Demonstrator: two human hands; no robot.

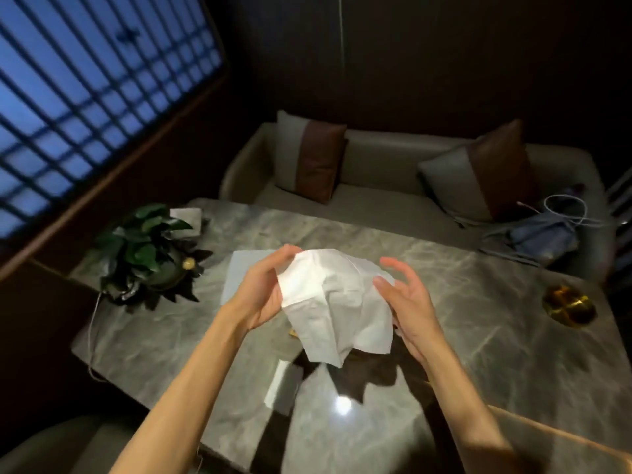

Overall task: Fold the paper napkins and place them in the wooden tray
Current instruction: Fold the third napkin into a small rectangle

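Observation:
A white paper napkin (333, 299), unfolded and crumpled, hangs in the air above the middle of the grey marble table (478, 336). My left hand (261, 292) grips its upper left edge. My right hand (407, 302) touches its right side with the thumb, fingers spread apart. A flat stack of white napkins (241, 273) lies on the table behind my left hand. A folded white napkin (280, 383) lies nearer to me, beside a dark shape under the held napkin that may be the tray; I cannot tell.
A dark green potted plant (150, 254) stands at the table's left, with a napkin box (186, 217) behind it. An amber glass ashtray (569, 304) sits at the right edge. Beyond the table is a sofa (376, 196) with cushions, a blue bag (543, 234) and a white cable.

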